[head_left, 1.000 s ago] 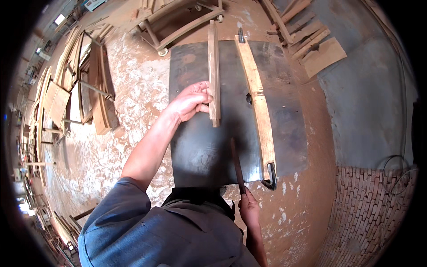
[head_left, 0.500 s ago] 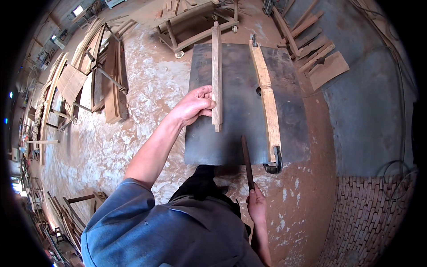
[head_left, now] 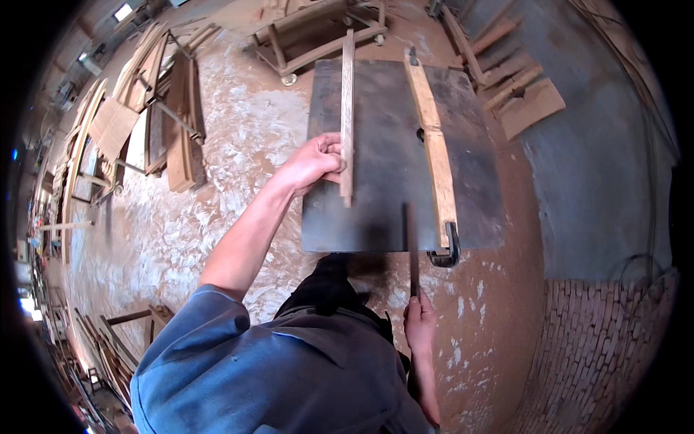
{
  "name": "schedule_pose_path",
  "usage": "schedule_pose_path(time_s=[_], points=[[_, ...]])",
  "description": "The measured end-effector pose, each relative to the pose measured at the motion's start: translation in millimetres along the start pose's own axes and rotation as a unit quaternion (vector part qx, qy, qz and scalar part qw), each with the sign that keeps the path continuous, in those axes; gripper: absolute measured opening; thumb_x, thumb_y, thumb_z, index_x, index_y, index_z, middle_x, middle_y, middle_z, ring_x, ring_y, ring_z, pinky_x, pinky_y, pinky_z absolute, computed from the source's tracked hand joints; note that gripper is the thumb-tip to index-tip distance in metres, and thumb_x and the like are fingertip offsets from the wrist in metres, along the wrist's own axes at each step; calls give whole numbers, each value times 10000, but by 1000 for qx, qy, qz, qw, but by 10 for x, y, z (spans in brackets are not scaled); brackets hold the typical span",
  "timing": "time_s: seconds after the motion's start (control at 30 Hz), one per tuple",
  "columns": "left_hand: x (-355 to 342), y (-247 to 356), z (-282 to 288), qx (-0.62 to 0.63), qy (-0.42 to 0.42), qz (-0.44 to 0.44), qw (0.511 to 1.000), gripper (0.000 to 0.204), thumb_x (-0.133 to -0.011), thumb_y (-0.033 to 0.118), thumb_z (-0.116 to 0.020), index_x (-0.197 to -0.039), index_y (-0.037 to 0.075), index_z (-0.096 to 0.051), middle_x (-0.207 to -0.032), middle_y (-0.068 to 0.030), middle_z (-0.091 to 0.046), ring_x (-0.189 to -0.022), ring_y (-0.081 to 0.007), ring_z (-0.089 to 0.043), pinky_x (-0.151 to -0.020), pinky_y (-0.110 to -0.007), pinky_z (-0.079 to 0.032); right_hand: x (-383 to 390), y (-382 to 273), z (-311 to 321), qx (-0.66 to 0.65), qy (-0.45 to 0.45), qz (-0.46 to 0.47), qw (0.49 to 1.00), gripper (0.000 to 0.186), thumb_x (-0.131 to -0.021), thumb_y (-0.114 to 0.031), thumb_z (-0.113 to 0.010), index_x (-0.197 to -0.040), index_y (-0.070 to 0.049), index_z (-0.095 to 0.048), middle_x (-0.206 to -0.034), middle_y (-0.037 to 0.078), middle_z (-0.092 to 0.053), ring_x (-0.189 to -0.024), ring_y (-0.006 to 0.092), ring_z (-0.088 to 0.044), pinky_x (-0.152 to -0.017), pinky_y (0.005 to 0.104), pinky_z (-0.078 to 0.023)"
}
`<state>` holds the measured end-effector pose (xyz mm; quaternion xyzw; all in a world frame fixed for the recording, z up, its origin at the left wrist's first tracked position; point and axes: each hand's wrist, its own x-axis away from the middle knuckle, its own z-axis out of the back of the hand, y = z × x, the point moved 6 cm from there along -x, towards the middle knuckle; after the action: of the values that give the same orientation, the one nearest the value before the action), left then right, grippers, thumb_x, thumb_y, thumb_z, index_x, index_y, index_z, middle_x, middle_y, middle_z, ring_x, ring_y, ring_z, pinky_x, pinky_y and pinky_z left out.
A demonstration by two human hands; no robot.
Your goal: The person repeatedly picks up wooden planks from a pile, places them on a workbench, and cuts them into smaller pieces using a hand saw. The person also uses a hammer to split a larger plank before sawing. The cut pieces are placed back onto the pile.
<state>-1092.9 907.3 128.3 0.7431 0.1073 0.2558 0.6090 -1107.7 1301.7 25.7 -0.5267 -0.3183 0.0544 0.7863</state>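
My left hand (head_left: 316,165) is closed on a long, square-edged wooden strip (head_left: 347,108) with a narrower stepped end. The strip is over the left part of a dark metal tabletop (head_left: 379,145), pointing away from me. Down by the near edge, my right hand (head_left: 419,322) grips the lower end of a thin dark brown bar (head_left: 413,253), whose kind I cannot make out. Its far end reaches over the tabletop, beside a pale wooden fence (head_left: 435,155). A black clamp (head_left: 450,249) grips the fence's near end. A small dark part (head_left: 421,134) shows at the fence's middle.
A wheeled wooden trolley (head_left: 325,50) stands beyond the table. To the left, a metal rack (head_left: 170,108) carries stacked boards. Wood offcuts (head_left: 517,83) lie at the far right, beside a grey surface (head_left: 593,188) and a stack of small wooden pieces (head_left: 596,347).
The strip and my left hand have shifted slightly left. The bar in my right hand has swung closer to the fence and points straighter ahead. The whole view has shifted slightly.
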Motion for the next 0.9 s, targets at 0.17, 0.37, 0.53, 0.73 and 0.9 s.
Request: schedule_pose_path(time_s=[0.17, 0.37, 0.53, 0.73, 0.9], points=[[-145, 7, -341, -446, 74, -226, 863, 427, -650, -129, -587, -1038, 49, -585, -943, -84, -621, -925, -277, -600, -838, -382, -486, 109, -151, 427, -199, 141, -1, 970, 172, -1012, -205, -474, -1051, -78, -583, -608, -38, -447, -386, 46, -366, -328, 224, -264], [-467, -669, -1430, -608, -144, -405, 667, 227, -753, 46, -596, -977, 80, -618, -1071, -137, -572, -1092, -331, -526, -983, -427, -413, 438, -110, 820, -205, 223, -5, 953, 200, -1017, -215, -476, -1101, -55, -563, -582, -43, -439, -405, 41, -379, -350, 216, -295], [-851, -1105, -1682, -571, -98, -450, 680, 206, -820, 105, -567, -1020, 78, -611, -1162, -150, -549, -1147, -340, -501, -1002, -408, -420, 795, 79, 738, -191, 241, -50, 950, 203, -1009, -180, -478, -1110, -40, -585, -580, -52, -438, -421, 33, -387, -367, 210, -308], [-602, -1412, -1602, -434, -4, 93, 896, 486, -879, 241, -581, -1257, -22, -423, -1150, -290, -602, -1113, -431, -569, -939, -467, -465, 1186, 418, 590, -60, 153, -90, 982, 393, -1001, -158, -484, -1372, -30, -496, -679, -50, -481, -589, 37, -451, -541, 203, -415], [-669, -1571, -1922, -468, -31, 40, 882, 602, -891, 290, -575, -1234, -139, -328, -1048, -344, -621, -1028, -468, -598, -874, -480, -495, 1206, 315, 641, 123, 119, -114, 979, 375, -979, -254, -521, -1300, -68, -575, -1005, 215, -686, -847, 339, -689, -765, 388, -521]])
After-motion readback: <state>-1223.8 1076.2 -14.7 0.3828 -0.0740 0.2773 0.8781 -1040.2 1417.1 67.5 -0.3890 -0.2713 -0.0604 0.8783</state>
